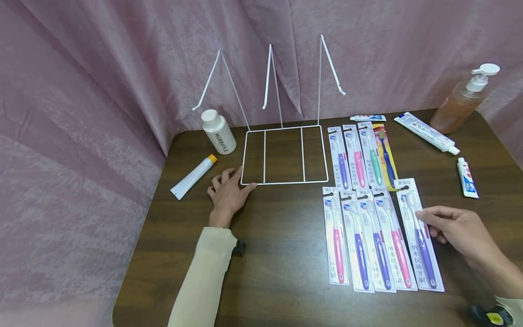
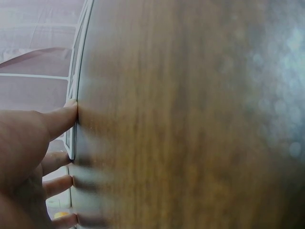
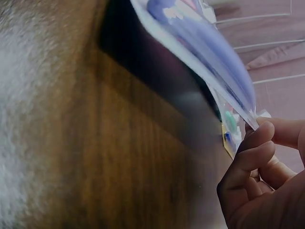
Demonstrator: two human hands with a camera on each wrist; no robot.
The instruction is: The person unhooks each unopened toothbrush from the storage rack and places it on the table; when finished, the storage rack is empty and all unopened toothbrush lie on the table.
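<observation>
My right hand pinches the edge of a packaged purple toothbrush between thumb and fingers. In the right wrist view this toothbrush pack is lifted off the table, with a dark shadow beneath it. To its left lies a front row of toothbrush packs, among them a pink one; a back row includes a green one and a yellow-backed one. My left hand rests with spread fingers at the front left corner of a white wire rack, its thumb at the front wire.
Three white hooked prongs rise at the rack's back, before a pink curtain. A white bottle and a yellow-capped tube are on the left. At right are toothpaste tubes, one large, one small, and a pump bottle.
</observation>
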